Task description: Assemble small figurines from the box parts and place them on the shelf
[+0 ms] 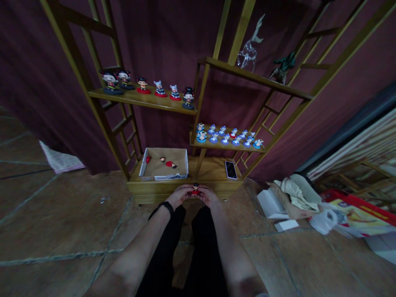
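Observation:
Between my two hands, in front of the wooden shelf unit, is a small figurine with dark hair and a red base. The fingers of my left hand close on it from one side. From the other side my right hand grips it too. Just beyond them stands an open cardboard box holding a few loose figurine pieces. Among those pieces are a red disc and a small dark-haired figure.
Several figurines stand along the upper left shelf; blue-white ones fill the lower right shelf. A phone lies on the bottom board. A glass deer stands higher up. Boxes and a plastic bag lie on the floor at right.

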The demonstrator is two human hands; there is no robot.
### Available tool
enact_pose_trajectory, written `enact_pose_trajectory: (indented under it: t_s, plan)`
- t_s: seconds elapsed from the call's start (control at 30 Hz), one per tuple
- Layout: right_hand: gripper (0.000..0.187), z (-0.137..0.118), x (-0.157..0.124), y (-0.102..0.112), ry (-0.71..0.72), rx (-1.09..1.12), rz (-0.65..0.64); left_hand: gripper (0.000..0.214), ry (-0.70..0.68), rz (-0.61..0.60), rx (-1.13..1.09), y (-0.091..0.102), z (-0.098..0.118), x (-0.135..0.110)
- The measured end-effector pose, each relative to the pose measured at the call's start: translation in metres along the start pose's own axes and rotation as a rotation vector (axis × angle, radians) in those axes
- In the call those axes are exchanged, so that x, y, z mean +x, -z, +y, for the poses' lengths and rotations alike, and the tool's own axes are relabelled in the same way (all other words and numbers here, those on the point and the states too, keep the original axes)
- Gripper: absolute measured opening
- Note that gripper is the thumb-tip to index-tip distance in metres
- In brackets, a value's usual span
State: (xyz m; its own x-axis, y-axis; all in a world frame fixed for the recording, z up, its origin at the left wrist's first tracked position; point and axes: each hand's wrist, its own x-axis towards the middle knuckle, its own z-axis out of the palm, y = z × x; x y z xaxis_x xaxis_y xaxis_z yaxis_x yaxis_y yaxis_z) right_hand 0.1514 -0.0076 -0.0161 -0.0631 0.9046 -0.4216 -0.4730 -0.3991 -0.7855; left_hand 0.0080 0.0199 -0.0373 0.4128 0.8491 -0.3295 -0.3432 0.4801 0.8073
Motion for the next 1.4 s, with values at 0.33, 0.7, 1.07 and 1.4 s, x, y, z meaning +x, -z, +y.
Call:
enact_pose_trajectory:
  t_s: [0.33, 0.7, 1.07, 1.4]
  plan:
    - [0.018, 0.005, 0.007, 0.005, 0.018, -0.008, -0.051, 0.017, -0.028, 0.007, 0.027, -0.002, 0.0, -0.001]
    - [0.019, 0.012, 0.009, 0.005, 0.093, -0.048, -0.131, 0.017, -0.043, 0.094, 0.037, -0.004, 0.0, -0.003]
    - [0.018, 0.01, 0.005, 0.002, 0.08, -0.06, -0.095, 0.017, -0.031, 0.127, 0.044, -0.004, 0.001, -0.006]
    - [0.015, 0.01, 0.007, 0.003, 0.067, -0.082, -0.073, 0.017, -0.022, 0.13, 0.032, -0.007, 0.003, -0.007]
